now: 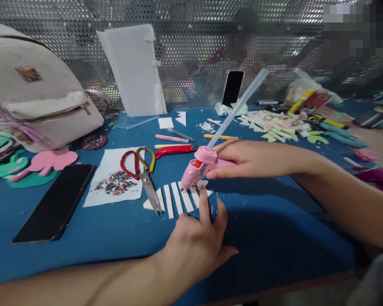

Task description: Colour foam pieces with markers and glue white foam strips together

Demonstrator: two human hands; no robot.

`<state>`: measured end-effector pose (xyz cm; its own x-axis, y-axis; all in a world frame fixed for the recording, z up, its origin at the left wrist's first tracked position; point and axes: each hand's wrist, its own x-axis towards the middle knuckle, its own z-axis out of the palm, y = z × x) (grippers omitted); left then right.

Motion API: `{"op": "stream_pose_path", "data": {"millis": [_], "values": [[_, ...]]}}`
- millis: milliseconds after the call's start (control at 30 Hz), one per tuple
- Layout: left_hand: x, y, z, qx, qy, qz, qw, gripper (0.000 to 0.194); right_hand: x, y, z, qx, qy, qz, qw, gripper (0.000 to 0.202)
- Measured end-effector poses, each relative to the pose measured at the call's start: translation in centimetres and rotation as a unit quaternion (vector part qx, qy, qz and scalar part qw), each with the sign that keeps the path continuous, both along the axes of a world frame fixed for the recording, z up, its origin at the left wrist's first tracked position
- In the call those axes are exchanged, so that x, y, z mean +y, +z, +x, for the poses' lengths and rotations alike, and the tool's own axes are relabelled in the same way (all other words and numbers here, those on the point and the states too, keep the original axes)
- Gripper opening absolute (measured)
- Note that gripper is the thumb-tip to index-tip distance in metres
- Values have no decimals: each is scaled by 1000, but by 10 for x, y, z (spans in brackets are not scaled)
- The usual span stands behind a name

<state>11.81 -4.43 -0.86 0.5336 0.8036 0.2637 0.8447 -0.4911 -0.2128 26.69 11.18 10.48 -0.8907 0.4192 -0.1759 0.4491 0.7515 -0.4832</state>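
2 bare forearms and hands, no sleeves in view

The left hand point(194, 238) and right hand point(258, 159) are both uncovered, with no gloves, rings, watches or bracelets visible on fingers or wrists. Both forearms are bare up to the picture's edge, the left at the near left, the right at the right. Fingernails are short and unpainted where they show. A grey fabric patch sits at the near right corner.

Pink glue gun point(200, 166) over white foam strips point(178, 199) on the blue table.

The glue gun is small and pink with an orange trigger; a long translucent glue stick point(239, 107) juts up and back from its rear, while its nozzle tilts down onto the strips. The strips are narrow, white, cut straight, lying side by side in a row, slightly fanned, just beside the scissors' blades.
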Motion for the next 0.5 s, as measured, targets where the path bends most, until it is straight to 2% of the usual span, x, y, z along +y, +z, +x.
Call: {"op": "stream_pose_path", "data": {"millis": [267, 500], "values": [[-2, 0, -1, -1, 0, -3, 1000, 85, 5, 2, 3, -49, -17, 24, 998, 54], [0, 2, 0, -4, -4, 8, 1000, 85, -2, -2, 0, -17, -20, 13, 1000, 48]]}}
